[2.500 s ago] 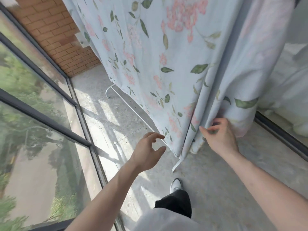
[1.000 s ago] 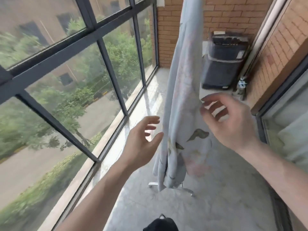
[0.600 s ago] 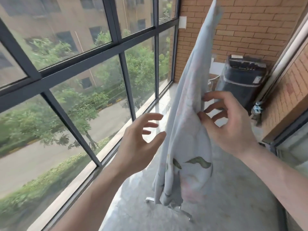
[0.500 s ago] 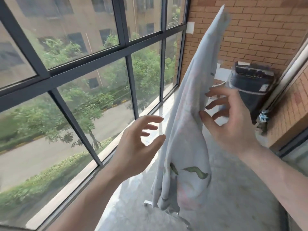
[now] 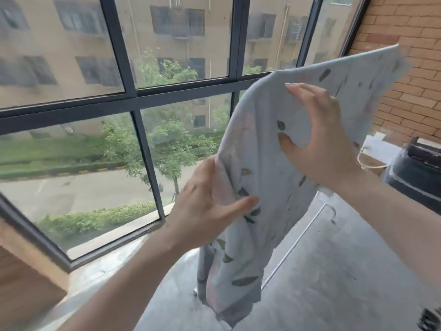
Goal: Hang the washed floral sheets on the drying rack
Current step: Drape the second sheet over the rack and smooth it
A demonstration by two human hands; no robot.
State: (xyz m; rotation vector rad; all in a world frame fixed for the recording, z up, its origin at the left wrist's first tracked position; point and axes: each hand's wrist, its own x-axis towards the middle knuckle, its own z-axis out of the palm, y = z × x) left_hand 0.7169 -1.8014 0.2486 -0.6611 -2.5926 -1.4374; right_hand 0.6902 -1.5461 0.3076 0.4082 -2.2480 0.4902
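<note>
Sheet [image 5: 260,192] hangs over the rack, its edge pinched in the left hand [image 5: 210,199]. The right hand [image 5: 317,137] lies spread on it. Best pull sideways gently to smooth folds.

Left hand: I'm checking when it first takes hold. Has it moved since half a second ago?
Yes. The left hand has closed the gap to the hanging floral sheet; then it hovered apart beside it, now its thumb and fingers pinch the sheet's edge.
</note>
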